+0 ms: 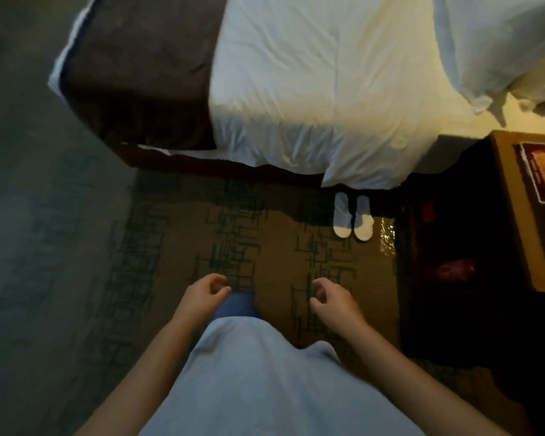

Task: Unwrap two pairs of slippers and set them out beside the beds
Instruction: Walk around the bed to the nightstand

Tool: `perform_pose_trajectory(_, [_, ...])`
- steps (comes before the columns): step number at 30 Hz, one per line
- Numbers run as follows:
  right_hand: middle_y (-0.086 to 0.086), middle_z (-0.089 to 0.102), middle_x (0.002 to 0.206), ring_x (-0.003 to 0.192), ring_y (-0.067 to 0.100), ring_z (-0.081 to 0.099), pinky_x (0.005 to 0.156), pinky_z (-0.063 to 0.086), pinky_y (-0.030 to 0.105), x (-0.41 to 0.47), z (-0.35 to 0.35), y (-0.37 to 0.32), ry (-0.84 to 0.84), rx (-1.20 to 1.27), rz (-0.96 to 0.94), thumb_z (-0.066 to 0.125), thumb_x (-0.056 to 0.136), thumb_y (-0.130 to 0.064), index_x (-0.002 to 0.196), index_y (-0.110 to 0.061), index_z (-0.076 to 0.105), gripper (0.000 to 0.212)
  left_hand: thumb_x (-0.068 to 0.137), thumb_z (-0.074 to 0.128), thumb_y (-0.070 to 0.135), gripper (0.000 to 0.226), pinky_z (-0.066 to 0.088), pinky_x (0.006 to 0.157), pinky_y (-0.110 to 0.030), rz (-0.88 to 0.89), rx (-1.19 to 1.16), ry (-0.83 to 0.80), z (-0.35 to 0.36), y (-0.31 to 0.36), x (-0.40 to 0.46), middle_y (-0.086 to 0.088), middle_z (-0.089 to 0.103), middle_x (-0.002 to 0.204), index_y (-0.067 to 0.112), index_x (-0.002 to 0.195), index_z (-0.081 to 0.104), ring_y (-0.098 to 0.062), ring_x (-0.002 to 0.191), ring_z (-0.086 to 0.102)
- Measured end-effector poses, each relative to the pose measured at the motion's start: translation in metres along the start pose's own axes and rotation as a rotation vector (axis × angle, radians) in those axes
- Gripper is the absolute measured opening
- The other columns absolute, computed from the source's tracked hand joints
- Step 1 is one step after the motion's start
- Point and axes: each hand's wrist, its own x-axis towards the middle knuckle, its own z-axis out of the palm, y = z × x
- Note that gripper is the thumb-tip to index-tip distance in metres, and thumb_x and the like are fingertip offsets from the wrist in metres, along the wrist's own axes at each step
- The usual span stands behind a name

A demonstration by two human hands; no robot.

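Observation:
A pair of white slippers (353,219) lies side by side on the carpet at the edge of the bed (312,89), toes partly under the hanging white duvet. A crumpled clear wrapper (386,237) glints on the floor just right of them. My left hand (203,294) and my right hand (332,302) hang in front of my body, well short of the slippers. Both hold nothing, with fingers loosely curled and apart.
The bed has a white duvet and a brown runner (139,73) at its foot. A wooden nightstand (526,209) with a red card stands at the right, dark space below it. Patterned carpet (249,240) lies between me and the bed.

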Motion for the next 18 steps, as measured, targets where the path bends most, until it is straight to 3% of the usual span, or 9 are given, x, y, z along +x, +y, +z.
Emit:
perform_pose_trajectory(3, [-0.001,0.057,0.125,0.107,0.016,0.058,0.085,0.053,0.031,0.011,0.015,-0.037,-0.042,-0.152,-0.079,0.054,0.089,-0.028,0.133,-0.024,0.045,0.045,0.086,0.057,0.017,0.027,0.046,0.075,-0.028,-0.099,-0.109,0.034,-0.028,-0.041,-0.001,-0.006,0.063,0.098,0.011,0.111,0.061,-0.019,0.089,0.058])
perform_pose_trajectory(7, [-0.002,0.059,0.121,0.099,0.013,0.058,0.076,0.049,0.023,0.030,0.047,-0.097,-0.125,-0.254,-0.124,0.054,0.089,-0.028,0.131,-0.023,0.046,0.043,0.083,0.060,0.018,0.027,0.053,0.089,-0.039,-0.261,-0.220,0.002,-0.073,-0.110,0.010,-0.013,0.068,0.106,0.011,0.109,0.062,-0.025,0.094,0.064])
perform_pose_trajectory(10, [-0.002,0.063,0.112,0.090,0.009,0.059,0.080,0.054,0.026,0.040,0.067,-0.136,-0.160,-0.245,-0.134,0.054,0.087,-0.027,0.125,-0.021,0.053,0.038,0.086,0.058,0.018,0.028,0.051,0.079,-0.033,-0.309,-0.240,0.009,-0.116,-0.146,0.017,-0.012,0.066,0.107,0.008,0.112,0.060,-0.024,0.088,0.066])
perform_pose_trajectory(14, [0.000,0.064,0.110,0.084,0.009,0.056,0.071,0.049,0.023,0.057,0.101,-0.197,-0.155,-0.259,-0.133,0.052,0.089,-0.023,0.120,-0.018,0.055,0.032,0.089,0.055,0.022,0.030,0.047,0.080,-0.032,-0.373,-0.303,0.142,-0.190,-0.189,0.028,-0.008,0.062,0.106,0.008,0.116,0.057,-0.020,0.081,0.064])
perform_pose_trajectory(18, [-0.006,0.059,0.087,0.073,0.006,0.054,0.066,0.047,0.023,0.085,0.120,-0.255,-0.181,-0.287,-0.195,0.053,0.087,-0.020,0.114,-0.018,0.059,0.028,0.090,0.052,0.010,0.029,0.044,0.077,-0.034,-0.409,-0.496,0.320,-0.249,-0.206,0.053,-0.023,0.062,0.116,-0.002,0.117,0.055,-0.025,0.087,0.059])
